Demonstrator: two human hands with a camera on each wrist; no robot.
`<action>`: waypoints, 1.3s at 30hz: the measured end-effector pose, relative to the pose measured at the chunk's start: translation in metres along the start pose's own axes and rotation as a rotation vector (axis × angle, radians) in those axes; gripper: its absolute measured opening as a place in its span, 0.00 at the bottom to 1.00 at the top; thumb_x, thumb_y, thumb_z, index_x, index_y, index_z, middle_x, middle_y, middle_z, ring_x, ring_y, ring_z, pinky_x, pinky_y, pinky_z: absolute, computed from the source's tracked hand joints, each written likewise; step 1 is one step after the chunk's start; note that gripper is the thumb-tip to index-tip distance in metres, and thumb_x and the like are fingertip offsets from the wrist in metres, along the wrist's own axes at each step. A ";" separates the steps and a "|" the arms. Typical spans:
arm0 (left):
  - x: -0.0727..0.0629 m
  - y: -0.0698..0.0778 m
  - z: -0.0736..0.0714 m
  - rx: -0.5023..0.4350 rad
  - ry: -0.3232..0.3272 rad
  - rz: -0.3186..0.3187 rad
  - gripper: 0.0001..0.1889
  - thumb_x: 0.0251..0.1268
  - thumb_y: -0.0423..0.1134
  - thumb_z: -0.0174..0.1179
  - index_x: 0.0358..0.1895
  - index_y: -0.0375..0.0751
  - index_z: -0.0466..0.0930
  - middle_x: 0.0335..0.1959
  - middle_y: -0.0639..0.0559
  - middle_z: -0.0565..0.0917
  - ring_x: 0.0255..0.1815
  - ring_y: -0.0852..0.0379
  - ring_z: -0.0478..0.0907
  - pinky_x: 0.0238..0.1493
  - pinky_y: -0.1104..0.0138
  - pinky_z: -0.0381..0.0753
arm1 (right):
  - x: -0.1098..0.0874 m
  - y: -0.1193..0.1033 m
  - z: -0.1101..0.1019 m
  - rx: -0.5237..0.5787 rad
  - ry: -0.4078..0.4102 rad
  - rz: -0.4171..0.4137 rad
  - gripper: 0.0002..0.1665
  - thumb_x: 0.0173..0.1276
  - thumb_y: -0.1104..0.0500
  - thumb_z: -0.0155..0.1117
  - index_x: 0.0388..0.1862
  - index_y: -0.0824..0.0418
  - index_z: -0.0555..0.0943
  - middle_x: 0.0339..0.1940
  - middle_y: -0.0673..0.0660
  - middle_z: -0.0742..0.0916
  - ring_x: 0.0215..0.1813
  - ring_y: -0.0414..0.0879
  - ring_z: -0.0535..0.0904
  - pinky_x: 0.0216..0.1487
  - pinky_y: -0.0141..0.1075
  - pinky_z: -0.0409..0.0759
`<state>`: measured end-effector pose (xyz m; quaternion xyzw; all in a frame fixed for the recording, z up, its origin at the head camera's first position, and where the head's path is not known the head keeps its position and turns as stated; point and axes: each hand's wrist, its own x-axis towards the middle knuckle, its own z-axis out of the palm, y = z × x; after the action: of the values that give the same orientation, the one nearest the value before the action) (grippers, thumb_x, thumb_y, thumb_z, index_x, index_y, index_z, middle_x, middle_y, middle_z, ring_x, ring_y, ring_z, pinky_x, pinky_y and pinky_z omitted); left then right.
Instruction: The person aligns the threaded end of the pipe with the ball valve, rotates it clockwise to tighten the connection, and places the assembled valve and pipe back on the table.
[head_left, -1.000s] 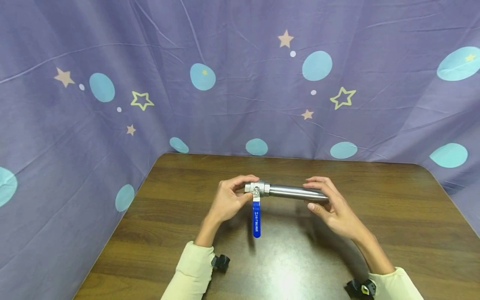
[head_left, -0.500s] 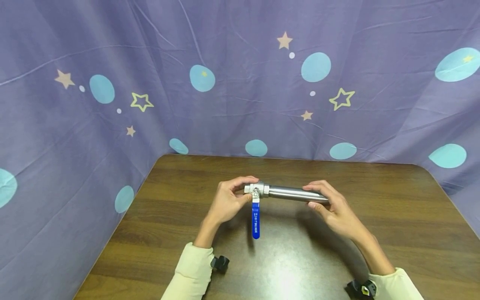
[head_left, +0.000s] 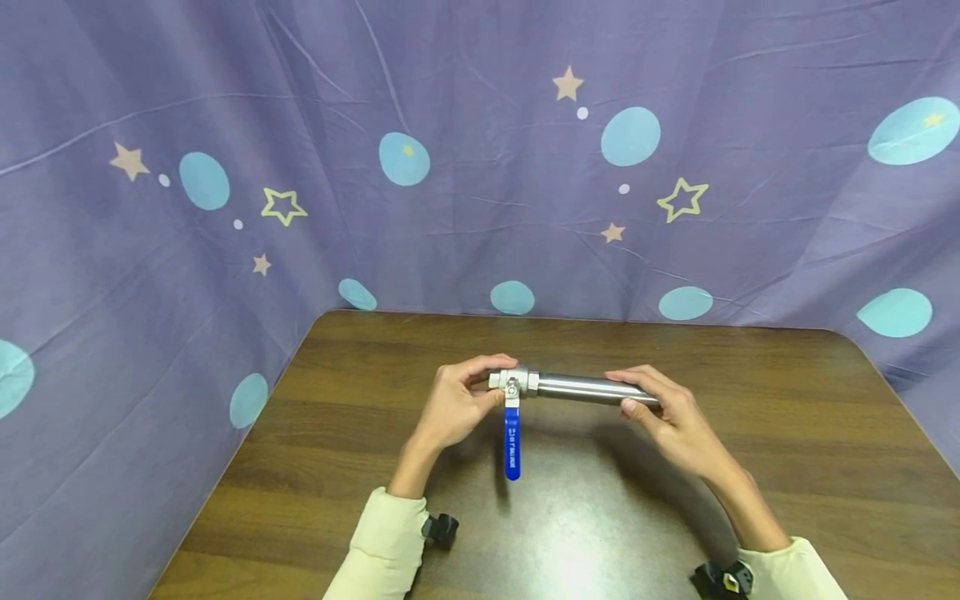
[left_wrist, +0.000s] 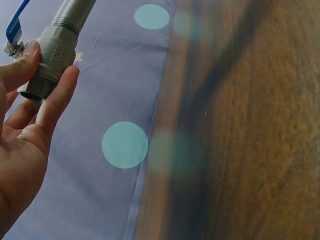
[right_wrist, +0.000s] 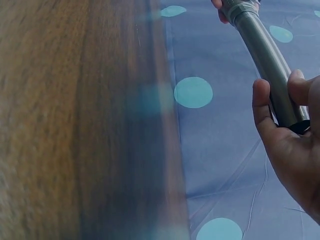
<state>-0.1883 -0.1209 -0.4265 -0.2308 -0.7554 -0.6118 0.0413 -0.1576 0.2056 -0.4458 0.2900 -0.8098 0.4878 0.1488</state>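
A silver ball valve (head_left: 521, 381) with a blue lever handle (head_left: 512, 442) is held above the table, the lever pointing toward the person. My left hand (head_left: 457, 404) pinches the valve body between thumb and fingers; in the left wrist view the valve's open end (left_wrist: 37, 92) faces the palm. From the valve's right side runs a smooth steel pipe (head_left: 577, 387), joined to it end to end. My right hand (head_left: 678, 421) grips the pipe's far end, thumb on the near side and fingers over the top. The right wrist view shows the pipe (right_wrist: 267, 55) running up from that palm.
Below lies a brown wood-grain table (head_left: 337, 500) with a bright glare spot near the front. A purple curtain (head_left: 465, 167) with stars and teal dots hangs behind it and at the sides. Black wrist cameras (head_left: 441, 528) sit by both pale sleeves (head_left: 382, 542).
The right thumb and fingers have closed in on the pipe's end. The left hand and the valve stay almost where they were, the whole scene shifting slightly down.
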 end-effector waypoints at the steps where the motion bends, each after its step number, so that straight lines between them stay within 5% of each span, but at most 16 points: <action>1: 0.000 0.000 0.000 0.002 0.001 0.001 0.25 0.55 0.13 0.66 0.57 0.31 0.88 0.61 0.35 0.88 0.57 0.37 0.89 0.57 0.64 0.92 | 0.000 0.000 0.000 0.003 0.001 -0.001 0.26 0.72 0.76 0.64 0.67 0.62 0.83 0.57 0.56 0.88 0.37 0.41 0.87 0.39 0.25 0.87; 8: 0.000 -0.001 0.000 0.000 -0.001 0.006 0.25 0.54 0.13 0.66 0.57 0.31 0.87 0.62 0.35 0.88 0.58 0.37 0.88 0.57 0.64 0.92 | 0.000 -0.002 0.000 0.018 0.003 -0.015 0.26 0.73 0.77 0.63 0.67 0.63 0.82 0.56 0.59 0.88 0.38 0.38 0.87 0.42 0.24 0.88; 13: 0.000 -0.001 0.000 -0.002 0.001 0.008 0.25 0.54 0.13 0.66 0.57 0.31 0.88 0.60 0.34 0.89 0.56 0.38 0.89 0.56 0.63 0.93 | 0.001 -0.001 0.000 -0.007 -0.008 -0.020 0.33 0.68 0.77 0.68 0.70 0.61 0.80 0.66 0.61 0.84 0.66 0.30 0.79 0.68 0.18 0.76; 15: 0.001 -0.002 0.001 -0.001 0.003 0.008 0.25 0.54 0.14 0.66 0.57 0.31 0.88 0.59 0.34 0.89 0.54 0.39 0.89 0.56 0.62 0.93 | 0.000 0.000 0.000 -0.002 -0.013 -0.019 0.35 0.65 0.78 0.69 0.70 0.61 0.80 0.70 0.61 0.81 0.73 0.30 0.73 0.70 0.18 0.73; 24: 0.001 -0.003 -0.001 0.041 0.023 0.035 0.25 0.54 0.14 0.67 0.56 0.33 0.88 0.57 0.36 0.90 0.51 0.44 0.90 0.57 0.58 0.94 | 0.000 0.001 0.005 0.044 -0.011 -0.039 0.31 0.64 0.81 0.68 0.64 0.63 0.82 0.68 0.57 0.79 0.68 0.33 0.76 0.52 0.21 0.86; 34: 0.001 0.000 -0.001 0.036 0.018 0.022 0.24 0.55 0.15 0.68 0.56 0.33 0.88 0.58 0.36 0.90 0.54 0.40 0.90 0.58 0.53 0.93 | 0.001 -0.001 0.004 -0.032 0.016 -0.023 0.30 0.64 0.78 0.72 0.63 0.59 0.84 0.61 0.56 0.85 0.67 0.30 0.76 0.66 0.16 0.75; 39: 0.001 0.000 -0.001 0.042 0.020 0.028 0.23 0.55 0.15 0.68 0.56 0.33 0.89 0.58 0.36 0.90 0.54 0.39 0.90 0.59 0.48 0.92 | 0.001 -0.002 0.005 -0.048 0.030 -0.022 0.31 0.62 0.78 0.72 0.63 0.60 0.85 0.59 0.55 0.87 0.65 0.28 0.78 0.65 0.15 0.74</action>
<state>-0.1890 -0.1217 -0.4261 -0.2345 -0.7642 -0.5976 0.0624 -0.1570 0.2007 -0.4466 0.2875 -0.8158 0.4710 0.1733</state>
